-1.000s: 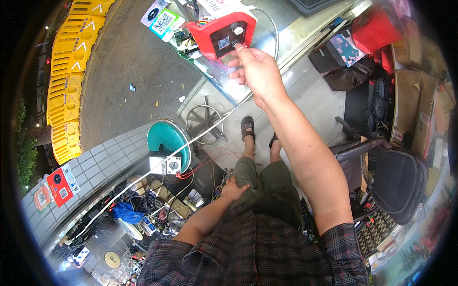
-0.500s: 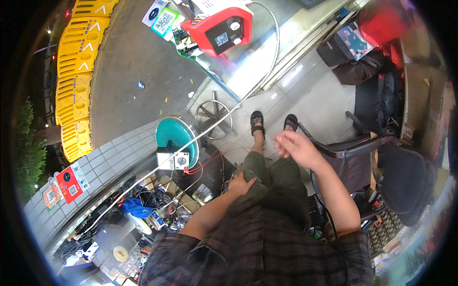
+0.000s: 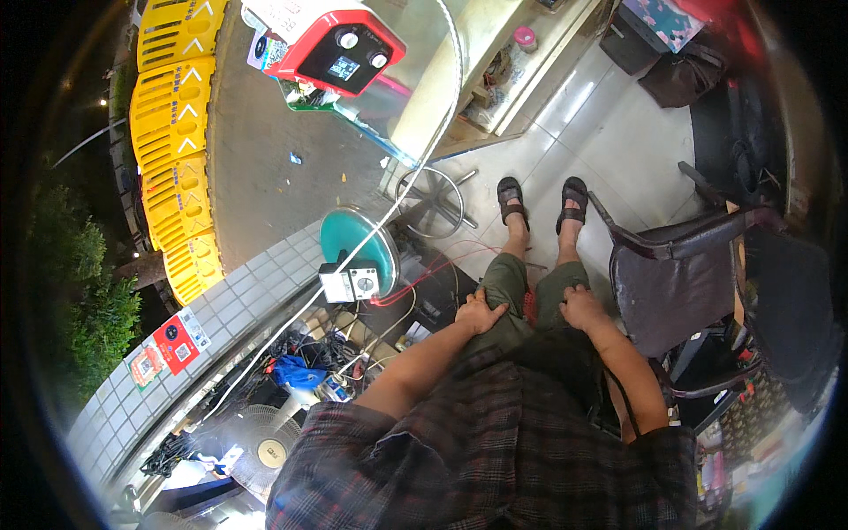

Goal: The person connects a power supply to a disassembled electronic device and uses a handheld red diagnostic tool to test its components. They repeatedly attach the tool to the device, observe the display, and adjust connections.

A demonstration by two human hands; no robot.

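My left hand (image 3: 480,313) rests on my left thigh, near the knee, its fingers and thumb apart and holding nothing. On my right thigh lies my right hand (image 3: 583,307), fingers curled in, with no object visible in it. My olive shorts (image 3: 506,281) are under both hands. To the left of my legs, a white meter with a dial (image 3: 351,284) sits at the edge of a round green stool (image 3: 346,237). Red wires (image 3: 399,290) run from the meter toward my knees. A white cable (image 3: 415,168) crosses above the stool.
A red device with knobs and a small screen (image 3: 344,62) stands on the glass counter at the top. A brown chair (image 3: 667,287) is close on my right. At lower left are a fan (image 3: 256,449), a blue bag (image 3: 298,372) and tangled cables. Yellow barriers (image 3: 181,115) line the road.
My right hand, raised in the air before, has come down onto my right thigh. My left hand stays on the left thigh. The whole view has shifted, and both feet show more fully.
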